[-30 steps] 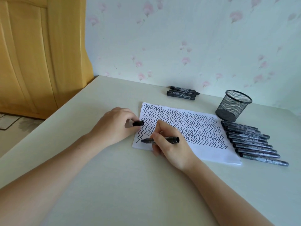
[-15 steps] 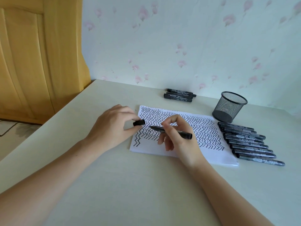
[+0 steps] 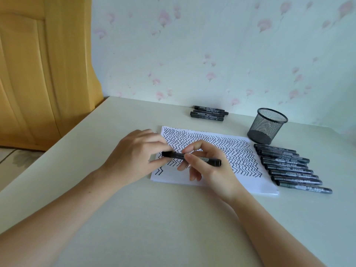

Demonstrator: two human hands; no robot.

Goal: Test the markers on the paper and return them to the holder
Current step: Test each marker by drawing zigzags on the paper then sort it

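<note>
Above paper (image 3: 221, 182): both hands (image 3: 134, 157) (image 3: 208, 166) pinch marker (image 3: 192, 158); mesh holder (image 3: 266, 126) holds nothing visible.

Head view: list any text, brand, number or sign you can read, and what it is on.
None can be read.
Held marker: pale label band, too blurred.
Row of markers beside the paper: light printing on barrels, too small.
Three markers near the wall: printing blurred.
Mesh holder: no label visible.
</note>
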